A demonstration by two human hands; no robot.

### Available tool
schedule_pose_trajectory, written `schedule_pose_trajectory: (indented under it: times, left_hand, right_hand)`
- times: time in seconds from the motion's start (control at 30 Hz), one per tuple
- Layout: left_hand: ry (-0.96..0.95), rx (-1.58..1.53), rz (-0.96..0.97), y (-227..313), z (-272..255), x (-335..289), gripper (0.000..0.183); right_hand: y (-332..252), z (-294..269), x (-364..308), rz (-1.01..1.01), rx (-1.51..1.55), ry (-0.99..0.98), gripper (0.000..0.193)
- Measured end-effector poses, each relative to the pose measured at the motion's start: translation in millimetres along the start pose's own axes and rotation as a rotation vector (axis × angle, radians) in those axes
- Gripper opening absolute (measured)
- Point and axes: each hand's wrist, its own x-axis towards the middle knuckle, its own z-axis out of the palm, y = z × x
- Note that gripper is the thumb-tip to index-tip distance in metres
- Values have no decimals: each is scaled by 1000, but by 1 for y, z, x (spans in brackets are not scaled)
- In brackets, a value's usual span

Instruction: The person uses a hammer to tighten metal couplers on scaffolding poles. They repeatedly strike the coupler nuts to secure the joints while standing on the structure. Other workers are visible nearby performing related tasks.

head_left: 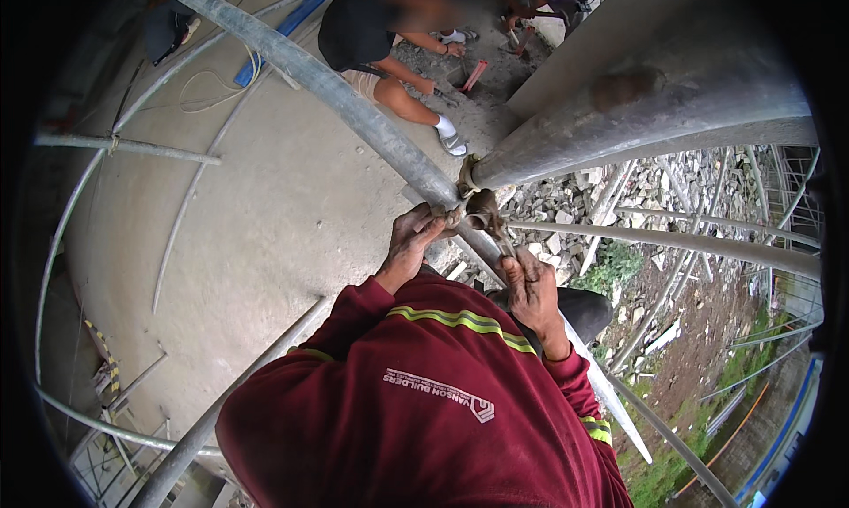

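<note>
A grey metal scaffold pipe (336,97) slants from the upper left down to the middle, in front of my chest. At its crossing with a thick grey upright pipe (654,110) sits a rusty scaffold clamp (483,209), with one part swung toward me. My left hand (414,245) is closed round the slanting pipe just left of the clamp, fingertips touching the clamp's edge. On the other side, my right hand (533,297) pinches the clamp's lower part, thumb and fingers bent. The palm sides of both hands are hidden.
Below on the concrete (274,190), a person in a dark shirt (363,30) crouches by a hole with a red object (475,75); another person is behind. More pipes (690,243) cross at right above broken stone (566,198). Another pipe (239,393) rises at lower left.
</note>
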Motion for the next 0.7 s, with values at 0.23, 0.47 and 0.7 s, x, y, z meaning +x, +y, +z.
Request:
schedule_pose_trajectory:
  times: [0.23,0.47,0.7]
  left_hand:
    - [-146,77,12,-29,-19,7,31]
    - [-221,21,-48,-48,-33,26,68]
    - [-293,365,-193,0,-46,29,40]
  right_hand:
    - [26,-52,-51,52,-11,327,23]
    - [101,-85,-168,632,-79,1180,24]
    - [166,5,-286,802,872,2103,25]
